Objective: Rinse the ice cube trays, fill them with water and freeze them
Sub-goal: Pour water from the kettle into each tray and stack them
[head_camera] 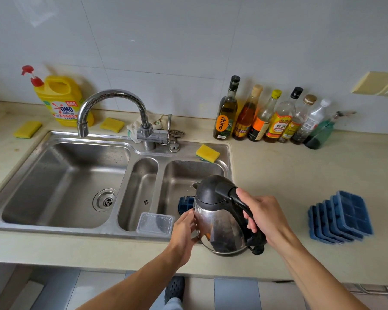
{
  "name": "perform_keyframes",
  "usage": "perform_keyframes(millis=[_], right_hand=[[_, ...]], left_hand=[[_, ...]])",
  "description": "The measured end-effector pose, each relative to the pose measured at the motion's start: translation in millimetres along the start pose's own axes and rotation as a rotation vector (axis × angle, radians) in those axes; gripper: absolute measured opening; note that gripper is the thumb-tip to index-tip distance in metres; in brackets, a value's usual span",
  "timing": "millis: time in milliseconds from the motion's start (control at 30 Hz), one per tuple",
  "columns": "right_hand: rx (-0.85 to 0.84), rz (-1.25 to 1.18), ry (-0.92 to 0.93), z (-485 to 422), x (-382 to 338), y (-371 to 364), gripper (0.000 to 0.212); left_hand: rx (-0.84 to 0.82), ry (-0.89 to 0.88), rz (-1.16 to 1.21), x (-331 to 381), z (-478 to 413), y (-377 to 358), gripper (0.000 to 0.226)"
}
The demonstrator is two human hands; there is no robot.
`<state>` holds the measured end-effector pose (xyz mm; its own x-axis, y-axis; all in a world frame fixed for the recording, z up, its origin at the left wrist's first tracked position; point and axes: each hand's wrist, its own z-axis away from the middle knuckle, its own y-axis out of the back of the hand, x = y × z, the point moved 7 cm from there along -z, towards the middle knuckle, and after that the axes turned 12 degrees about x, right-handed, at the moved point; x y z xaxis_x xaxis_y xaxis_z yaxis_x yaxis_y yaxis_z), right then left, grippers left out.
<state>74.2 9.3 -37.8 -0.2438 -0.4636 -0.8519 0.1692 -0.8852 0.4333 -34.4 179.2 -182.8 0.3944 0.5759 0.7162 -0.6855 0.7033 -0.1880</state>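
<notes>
A steel kettle with a black lid and handle is tilted over the right sink basin, spout pointing toward the basin. My right hand grips its black handle. My left hand rests against the kettle's steel side with fingers bent along it. Below the spout a blue ice cube tray lies in the basin, mostly hidden by the kettle. A stack of several blue ice cube trays sits fanned out on the counter to the right.
A clear plastic lid or box sits at the sink's front rim. The faucet arches over the large left basin. Oil and sauce bottles line the back wall. A yellow detergent jug and sponges lie around the sink.
</notes>
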Motion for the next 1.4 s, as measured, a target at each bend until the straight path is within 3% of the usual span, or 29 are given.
perform_keyframes(millis=[1400], right_hand=[[0.046, 0.008, -0.012, -10.2, -3.7, 41.7, 0.059]], left_hand=[[0.000, 0.043, -0.016, -5.5, -3.4, -41.8, 0.033]])
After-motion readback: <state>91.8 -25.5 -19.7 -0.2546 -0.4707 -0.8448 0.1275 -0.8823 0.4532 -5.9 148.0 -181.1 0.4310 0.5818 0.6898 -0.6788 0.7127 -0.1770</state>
